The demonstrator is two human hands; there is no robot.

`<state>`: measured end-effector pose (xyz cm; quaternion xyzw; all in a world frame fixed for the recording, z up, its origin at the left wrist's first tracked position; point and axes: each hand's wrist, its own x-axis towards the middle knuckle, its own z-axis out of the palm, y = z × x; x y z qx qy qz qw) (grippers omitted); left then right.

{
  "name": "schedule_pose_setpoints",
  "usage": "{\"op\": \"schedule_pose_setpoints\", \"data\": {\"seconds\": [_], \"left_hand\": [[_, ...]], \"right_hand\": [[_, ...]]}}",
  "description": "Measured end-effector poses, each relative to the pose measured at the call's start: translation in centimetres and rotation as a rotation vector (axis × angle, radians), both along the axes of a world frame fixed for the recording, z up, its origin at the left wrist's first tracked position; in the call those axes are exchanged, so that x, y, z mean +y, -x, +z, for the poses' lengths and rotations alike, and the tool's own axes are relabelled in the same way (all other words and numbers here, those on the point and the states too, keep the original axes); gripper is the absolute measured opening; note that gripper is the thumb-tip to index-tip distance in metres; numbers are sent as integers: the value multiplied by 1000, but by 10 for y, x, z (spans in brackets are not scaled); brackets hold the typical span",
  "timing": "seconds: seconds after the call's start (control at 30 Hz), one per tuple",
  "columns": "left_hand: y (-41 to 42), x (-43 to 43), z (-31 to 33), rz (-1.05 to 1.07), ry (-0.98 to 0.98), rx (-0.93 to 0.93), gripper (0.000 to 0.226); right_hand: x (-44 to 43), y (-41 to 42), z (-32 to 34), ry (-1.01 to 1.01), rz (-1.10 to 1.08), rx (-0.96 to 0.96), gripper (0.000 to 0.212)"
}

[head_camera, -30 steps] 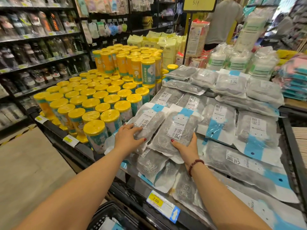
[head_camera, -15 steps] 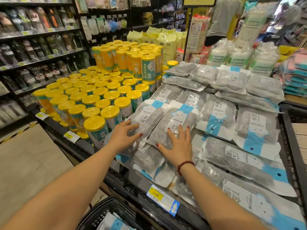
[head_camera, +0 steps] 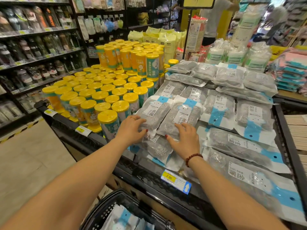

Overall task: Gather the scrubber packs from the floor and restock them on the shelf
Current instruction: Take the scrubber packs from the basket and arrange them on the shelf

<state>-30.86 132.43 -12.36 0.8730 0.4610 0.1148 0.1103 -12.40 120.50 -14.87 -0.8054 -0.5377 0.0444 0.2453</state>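
Pressing flat, fingers spread, your right hand (head_camera: 184, 140) lies on one scrubber pack (head_camera: 181, 117) on the shelf (head_camera: 149, 178). Your left hand (head_camera: 131, 128) pinches the lower end of the neighbouring pack (head_camera: 154, 113), beside yellow-lidded canisters (head_camera: 108, 117). Basket (head_camera: 99, 211) below holds more.

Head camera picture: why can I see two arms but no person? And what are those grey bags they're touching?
The camera sits on a person's head and looks down, so only their arms show. There is no robot. The left hand grips the near end of the left pack, a clear bag of grey metal scrubbers. The right hand lies flat, fingers spread, on the right pack beside it. Both packs lie on a shop shelf piled with more of them. To their left stand yellow-lidded tubs. Below is a black basket with another pack inside.
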Motion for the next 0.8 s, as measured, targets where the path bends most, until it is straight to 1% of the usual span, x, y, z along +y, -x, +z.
{"op": "schedule_pose_setpoints", "data": {"seconds": [0.1,0.17,0.27,0.37,0.43,0.5,0.53,0.63,0.7,0.73,0.8], "left_hand": [[35,-22,-3,-57,-63,-79,43],[68,-37,-10,-63,-69,-121,41],[121,-57,-31,-53,-43,-164,39],[171,-71,-67,-42,16,-183,36],[198,-79,-95,-18,50,-166,34],[221,-87,-124,9,125,-147,34],[230,-90,-140,23,174,-132,36],[253,-96,-192,51,314,-124,53],[262,-106,-214,87,398,-100,59],[266,-111,-227,124,450,-93,59],[273,-119,-260,201,530,-100,51]], "right_hand": [[-22,40,3,-108,107,-36,51],[-36,70,-2,-165,152,-30,48],[-57,114,-15,-160,176,-6,46],[-75,153,-38,-51,169,12,46],[-86,174,-58,3,157,19,44],[-97,193,-83,74,137,40,41],[-102,202,-96,124,122,63,41],[-114,221,-141,278,96,134,43],[-122,226,-168,355,84,190,43],[-123,230,-189,421,69,232,45],[-126,233,-234,554,25,310,52]]}}
